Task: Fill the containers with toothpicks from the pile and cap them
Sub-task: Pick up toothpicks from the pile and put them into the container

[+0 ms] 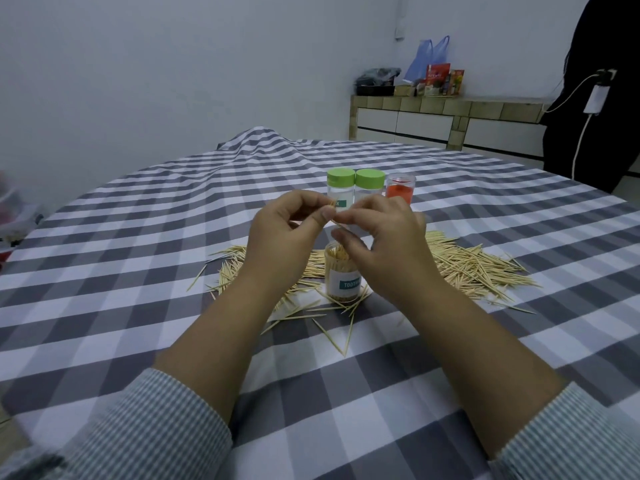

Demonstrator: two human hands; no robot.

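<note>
An uncapped clear container (343, 277) with a teal label stands upright in front of me, packed with toothpicks. Loose toothpicks (474, 268) lie scattered around it on the checked cloth. My left hand (287, 230) and my right hand (384, 244) meet just above the container's mouth, both pinching a few toothpicks (335, 221) between thumb and fingers. Behind my hands stand two clear containers with green caps (341, 183) (370, 183) and one with a clear cap and red inside (400, 190).
The round table (138, 271) wears a grey and white checked cloth, bunched into a ridge at the far side. A low tiled counter (433, 116) with bags and boxes stands by the wall. A person in black (595, 98) stands at the far right.
</note>
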